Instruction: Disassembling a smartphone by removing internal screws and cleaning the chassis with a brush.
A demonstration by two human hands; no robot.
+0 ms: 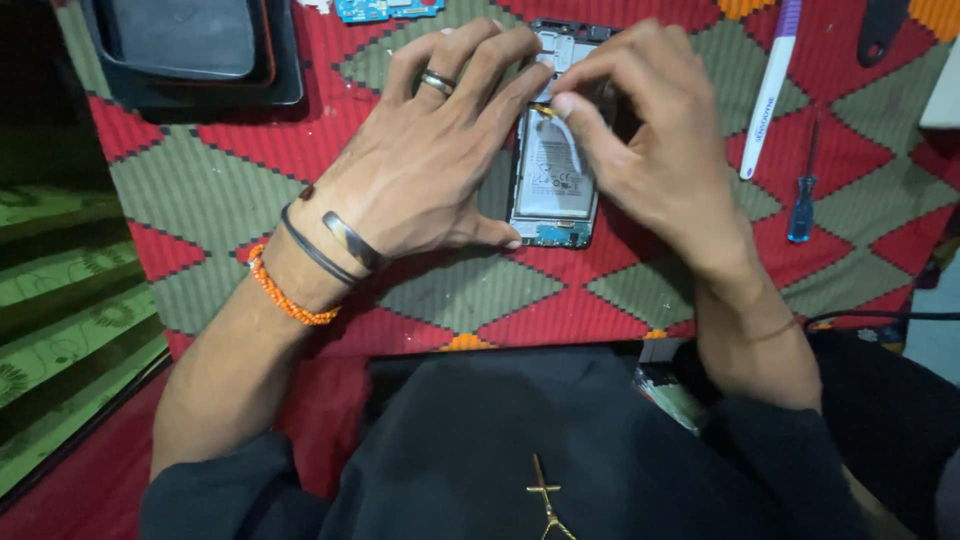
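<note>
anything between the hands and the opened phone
Nothing visible does. Both hands are already on the phone: the left hand lies along its left edge with fingers over the top, and the right hand has its fingertips on the upper part. The screwdriver and the white tool lie off to the right.

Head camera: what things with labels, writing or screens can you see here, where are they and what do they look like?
Battery label: inside the opened phone, between both hands; pale grey rectangle with small dark print.
Pen-shaped tool: right of the right hand, lying slanted on the cloth; white with purple end, dark print along it.
Dark tray: top left, above the left hand; holds a blank grey rectangular slab.
</note>
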